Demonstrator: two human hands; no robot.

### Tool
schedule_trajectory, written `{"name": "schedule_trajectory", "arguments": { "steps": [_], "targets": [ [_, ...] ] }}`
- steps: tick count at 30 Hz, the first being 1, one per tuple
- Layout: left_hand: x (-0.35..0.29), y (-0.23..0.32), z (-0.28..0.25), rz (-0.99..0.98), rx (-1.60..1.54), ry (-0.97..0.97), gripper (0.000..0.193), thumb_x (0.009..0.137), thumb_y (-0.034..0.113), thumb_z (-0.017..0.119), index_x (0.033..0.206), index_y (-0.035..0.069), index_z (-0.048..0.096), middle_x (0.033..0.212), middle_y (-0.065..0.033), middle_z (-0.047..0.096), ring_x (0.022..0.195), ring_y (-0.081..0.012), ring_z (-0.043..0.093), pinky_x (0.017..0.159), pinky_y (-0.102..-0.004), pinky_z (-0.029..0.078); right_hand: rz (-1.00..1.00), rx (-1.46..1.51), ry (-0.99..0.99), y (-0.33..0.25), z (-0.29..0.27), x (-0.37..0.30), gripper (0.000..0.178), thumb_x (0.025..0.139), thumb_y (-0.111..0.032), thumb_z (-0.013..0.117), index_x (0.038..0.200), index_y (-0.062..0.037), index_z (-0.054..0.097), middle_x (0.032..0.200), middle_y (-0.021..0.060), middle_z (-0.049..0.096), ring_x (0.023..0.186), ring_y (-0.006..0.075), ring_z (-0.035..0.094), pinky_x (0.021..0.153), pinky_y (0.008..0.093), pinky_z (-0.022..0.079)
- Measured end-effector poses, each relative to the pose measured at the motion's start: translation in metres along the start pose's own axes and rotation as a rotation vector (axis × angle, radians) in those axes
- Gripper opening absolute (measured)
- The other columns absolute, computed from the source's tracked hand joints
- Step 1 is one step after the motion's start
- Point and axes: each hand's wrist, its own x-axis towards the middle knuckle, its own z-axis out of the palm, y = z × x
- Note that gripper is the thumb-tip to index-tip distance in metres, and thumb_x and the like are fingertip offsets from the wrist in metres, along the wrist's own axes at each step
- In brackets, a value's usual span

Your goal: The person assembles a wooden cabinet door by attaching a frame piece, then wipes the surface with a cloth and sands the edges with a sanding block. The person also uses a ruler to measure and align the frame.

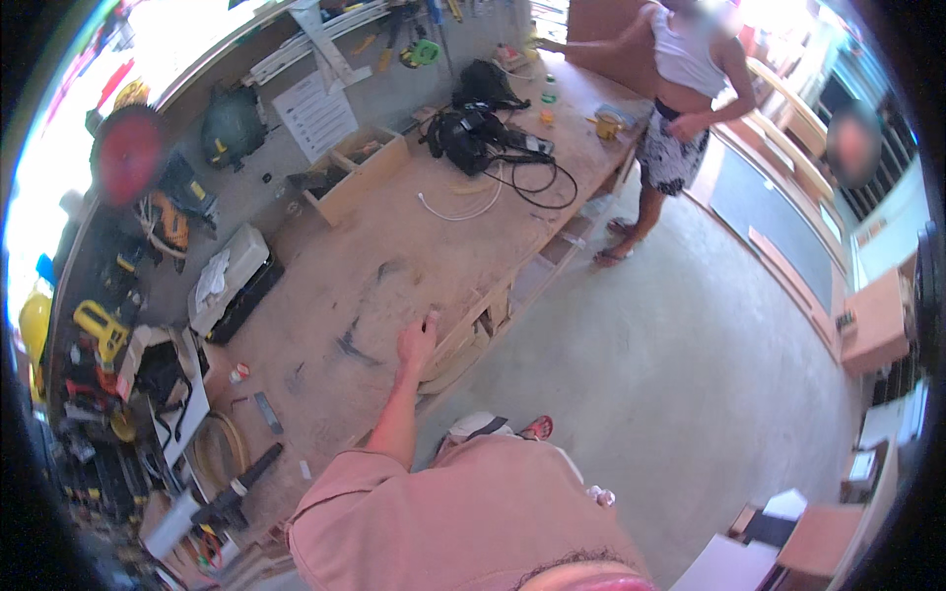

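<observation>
My left hand (417, 341) is at the near edge of a dusty wooden workbench (335, 286). Its fingers are drawn together, and whatever may be between them is too small to name. A dark smear (353, 340) marks the bench top just left of that hand. Below it, under the bench edge, is an open shelf (463, 350) with pieces of material inside. Past the edge of my shirt shows a small patch of what looks like my right hand (599, 495). The rest is hidden behind my body, so its fingers cannot be read.
A co-worker (680, 98) stands at the bench's far end, one arm over it. Along the bench are a black bag (473, 138), cables, a wooden box (360, 177) and a grey case (232, 281). Power tools crowd the left. Boards (774, 217) lie on the right.
</observation>
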Motion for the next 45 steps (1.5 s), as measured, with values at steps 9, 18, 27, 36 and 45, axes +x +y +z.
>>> {"name": "schedule_trajectory", "arguments": {
  "steps": [9,18,27,36,45],
  "targets": [
    [-0.037,0.030,0.009,-0.231,-0.016,0.026,0.068,0.100,0.065,0.046,0.115,0.004,0.073,0.103,-0.0275,0.072,0.100,-0.0460,0.068,0.086,-0.0536,0.052,-0.290,-0.599,-0.153,-0.303,0.088,0.179,0.053,0.094,-0.038,0.073,0.128,0.0014,0.066,0.111,0.0137,0.072,0.097,0.0242,0.069,0.082,0.0419,0.057],
    [0.017,-0.004,0.041,-0.168,0.016,0.332,0.037,0.103,0.033,0.054,0.104,0.000,0.070,0.096,-0.0271,0.070,0.094,-0.0476,0.066,0.081,-0.0554,0.049,-0.347,-0.473,-0.476,-0.368,0.285,0.124,0.047,0.097,-0.038,0.069,0.123,0.0014,0.068,0.106,0.0079,0.071,0.092,0.0184,0.066,0.081,0.0363,0.055],
    [0.068,0.020,-0.002,-0.176,-0.009,0.223,0.023,0.098,0.021,0.064,0.105,0.000,0.068,0.097,-0.0247,0.070,0.090,-0.0437,0.066,0.079,-0.0512,0.049,-0.624,-0.660,-0.634,-0.458,0.456,0.091,0.052,0.102,-0.046,0.059,0.113,0.0039,0.070,0.094,0.0128,0.073,0.087,0.0174,0.065,0.079,0.0384,0.052],
    [0.065,-0.019,0.048,-0.378,-0.271,0.323,0.023,0.097,0.016,0.064,0.114,0.000,0.066,0.095,-0.0208,0.071,0.084,-0.0397,0.067,0.079,-0.0472,0.051,-0.975,-0.707,-1.002,-0.637,0.679,0.059,0.044,0.103,-0.039,0.058,0.096,0.0042,0.059,0.083,0.0114,0.061,0.079,0.0158,0.052,0.074,0.0369,0.047],
    [0.066,0.019,0.073,-0.673,-0.086,0.722,0.033,0.100,0.020,0.063,0.126,0.000,0.064,0.103,-0.0197,0.072,0.098,-0.0349,0.070,0.085,-0.0446,0.053,-1.445,-0.576,-1.237,-0.772,0.931,0.075,0.029,0.096,-0.025,0.066,0.113,-0.0012,0.068,0.108,0.0165,0.072,0.105,0.0309,0.070,0.093,0.0382,0.052]
  ]
}}
